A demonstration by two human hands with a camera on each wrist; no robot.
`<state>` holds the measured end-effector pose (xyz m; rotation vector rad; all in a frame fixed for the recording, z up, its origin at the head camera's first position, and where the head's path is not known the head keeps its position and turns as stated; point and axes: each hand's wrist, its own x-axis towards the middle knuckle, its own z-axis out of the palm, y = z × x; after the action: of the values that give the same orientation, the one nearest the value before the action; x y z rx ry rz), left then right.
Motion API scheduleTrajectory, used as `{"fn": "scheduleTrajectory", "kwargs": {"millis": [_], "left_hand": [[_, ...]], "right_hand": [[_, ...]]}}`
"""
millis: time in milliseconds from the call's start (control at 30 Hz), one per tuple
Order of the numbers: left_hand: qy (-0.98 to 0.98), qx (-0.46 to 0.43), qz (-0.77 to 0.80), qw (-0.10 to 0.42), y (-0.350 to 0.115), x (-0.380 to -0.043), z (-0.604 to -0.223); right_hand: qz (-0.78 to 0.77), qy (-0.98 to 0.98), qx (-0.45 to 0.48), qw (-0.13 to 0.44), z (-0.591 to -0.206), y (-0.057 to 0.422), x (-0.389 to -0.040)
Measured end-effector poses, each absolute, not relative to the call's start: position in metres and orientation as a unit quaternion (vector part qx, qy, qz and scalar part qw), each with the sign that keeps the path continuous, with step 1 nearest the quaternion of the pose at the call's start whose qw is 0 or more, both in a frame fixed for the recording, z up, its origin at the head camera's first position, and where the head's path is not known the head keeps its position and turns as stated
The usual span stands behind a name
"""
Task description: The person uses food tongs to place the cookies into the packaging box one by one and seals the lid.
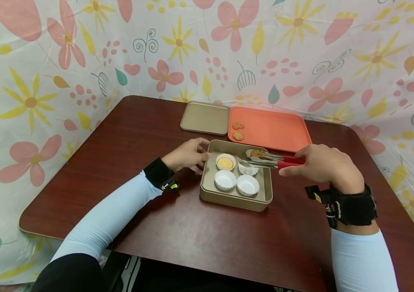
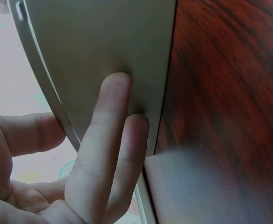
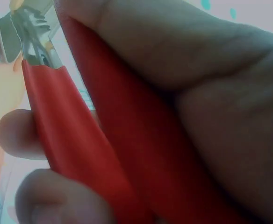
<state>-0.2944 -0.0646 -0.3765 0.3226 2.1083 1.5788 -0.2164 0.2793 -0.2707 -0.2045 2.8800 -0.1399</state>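
Observation:
My right hand grips red-handled metal tongs; the red handles fill much of the right wrist view. Between the tong tips is a brown cookie, above the far right paper cup in a gold baking tin. A round yellow cookie lies in the far left cup. Two white cups at the near side show nothing inside. On the tin's left side rests my left hand. Its extended fingers press the outer wall, with the thumb at the rim.
Behind the tin lies an orange tray with a few cookies at its left end. A flat gold lid sits left of that tray. A patterned cloth hangs behind the dark wooden table.

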Motion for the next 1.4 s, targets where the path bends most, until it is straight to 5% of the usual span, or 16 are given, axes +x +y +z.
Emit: {"fn": "scheduleTrajectory", "kwargs": {"millis": [967, 1200, 1400], "left_hand": [[0.772, 0.122, 0.575, 0.24, -0.064, -0.294, -0.376], [0.77, 0.121, 0.578, 0.24, -0.063, -0.293, -0.375], [0.771, 0.121, 0.578, 0.239, -0.064, -0.294, -0.377]], "right_hand": [[-0.044, 0.989, -0.063, 0.127, -0.271, 0.274, -0.215], [-0.081, 0.989, -0.078, 0.092, -0.266, 0.274, -0.211], [-0.097, 0.993, -0.069, -0.001, -0.271, 0.264, -0.217]]}}
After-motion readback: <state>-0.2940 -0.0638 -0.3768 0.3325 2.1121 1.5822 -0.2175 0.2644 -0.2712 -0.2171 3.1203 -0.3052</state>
